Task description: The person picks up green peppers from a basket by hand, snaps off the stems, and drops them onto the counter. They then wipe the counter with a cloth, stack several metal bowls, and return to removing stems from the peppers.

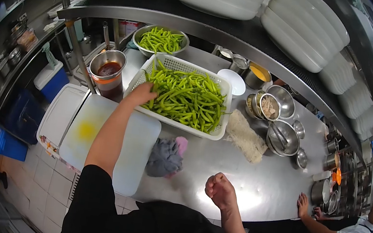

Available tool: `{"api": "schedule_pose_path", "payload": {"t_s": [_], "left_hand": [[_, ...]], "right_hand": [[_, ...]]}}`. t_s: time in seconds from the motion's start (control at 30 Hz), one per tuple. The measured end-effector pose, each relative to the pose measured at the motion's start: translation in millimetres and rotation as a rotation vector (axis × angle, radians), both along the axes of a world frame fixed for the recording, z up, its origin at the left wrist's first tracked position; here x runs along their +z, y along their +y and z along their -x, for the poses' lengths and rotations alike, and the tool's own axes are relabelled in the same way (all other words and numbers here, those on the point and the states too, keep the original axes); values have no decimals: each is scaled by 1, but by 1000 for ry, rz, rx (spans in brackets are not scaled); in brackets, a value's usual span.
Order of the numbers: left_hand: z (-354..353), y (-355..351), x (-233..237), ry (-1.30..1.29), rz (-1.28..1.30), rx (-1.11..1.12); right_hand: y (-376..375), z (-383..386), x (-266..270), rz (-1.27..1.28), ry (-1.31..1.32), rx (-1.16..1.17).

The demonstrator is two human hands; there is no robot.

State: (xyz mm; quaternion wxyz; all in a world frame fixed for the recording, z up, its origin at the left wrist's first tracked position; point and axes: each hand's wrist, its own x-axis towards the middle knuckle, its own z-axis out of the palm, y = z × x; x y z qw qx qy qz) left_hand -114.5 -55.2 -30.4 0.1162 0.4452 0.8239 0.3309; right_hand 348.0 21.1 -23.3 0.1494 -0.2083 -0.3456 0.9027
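Desk (200, 158) lies nearest us, our right hand (221, 191) curled closed above it, whether empty we cannot tell. Farther left, our left hand (143, 95) reaches over the basket (188, 66) side to the peppers (187, 95), its grip unclear; we should pinch lightly to avoid bruising.

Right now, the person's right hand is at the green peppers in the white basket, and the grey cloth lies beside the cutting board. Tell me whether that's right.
Not quite: the head view shows the left hand at the green peppers in the white basket, not the right hand. The grey cloth does lie beside the cutting board.
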Motion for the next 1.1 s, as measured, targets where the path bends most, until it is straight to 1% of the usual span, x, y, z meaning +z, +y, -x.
{"api": "schedule_pose_path", "payload": {"t_s": [0.03, 0.07, 0.13, 0.17, 0.2, 0.27, 0.3, 0.33, 0.37, 0.4, 0.43, 0.5, 0.53, 0.6, 0.63, 0.7, 0.73, 0.8, 0.83, 0.87, 0.9, 0.93, 0.97, 1.0, 1.03, 1.07, 1.1], "left_hand": [[2, -3, 12, -52, -60, 50], [2, -4, 23, -49, -57, 56], [-5, -6, 51, -149, -216, 138], [-10, -7, 64, -314, -228, 161], [-15, -7, 68, -310, -228, 164], [-31, -8, 73, -714, -527, 72], [-52, -10, 82, -911, -633, 40], [-71, -9, 83, -914, -620, 30], [-89, -9, 81, -1008, -645, 15], [-107, -8, 78, -1106, -666, 3], [-126, -6, 76, -1115, -646, -3], [-163, -2, 71, -1242, -600, -81], [-174, 0, 64, -1251, -587, -84], [-192, 3, 54, -1258, -571, -85], [-199, 2, 51, -1225, -547, -64], [-210, -2, 47, -1243, -559, -27], [-214, -4, 46, -1261, -567, 2], [-218, -8, 43, -1266, -556, 12], [-219, -9, 40, -1333, -552, 0], [-220, -10, 37, -1401, -549, -13], [-219, -10, 31, -1404, -552, -10], [-219, -9, 23, -1480, -491, -48], [-219, -10, 17, -1553, -431, -87], [-221, -10, 15, -1557, -438, -82], [-226, -10, 14, -1625, -451, -135], [-228, -11, 13, -1692, -464, -191], [-226, -13, 13, -1693, -468, -188]], "right_hand": [[1, -2, -1, -5, -19, 1], [5, -3, -3, -1, -15, 6], [12, -6, -8, -18, -6, -1], [15, -6, -7, -16, -3, 5], [17, -5, -4, -33, 0, 16], [22, 0, 4, -48, 8, 17], [23, 6, 10, -109, -36, 20], [24, 12, 15, -167, -82, 20], [25, 21, 18, -238, -102, 7], [26, 32, 22, -338, -104, 0], [26, 44, 25, -436, -110, -6], [23, 65, 39, -679, -132, 25], [20, 72, 38, -671, -141, 17], [16, 81, 35, -791, -147, 132], [15, 81, 32, -791, -149, 137], [8, 81, 28, -1029, -195, 146], [5, 80, 29, -1026, -195, 157], [1, 74, 32, -1115, -249, 145], [0, 71, 32, -1114, -250, 150], [0, 67, 32, -1190, -235, 199], [1, 64, 33, -1266, -219, 249], [1, 63, 33, -1267, -221, 255], [2, 62, 33, -1405, -72, 197], [3, 61, 32, -1535, 83, 137], [3, 58, 33, -1534, 83, 147], [3, 54, 34, -1417, 39, 148], [4, 51, 35, -1301, -5, 147]]}}
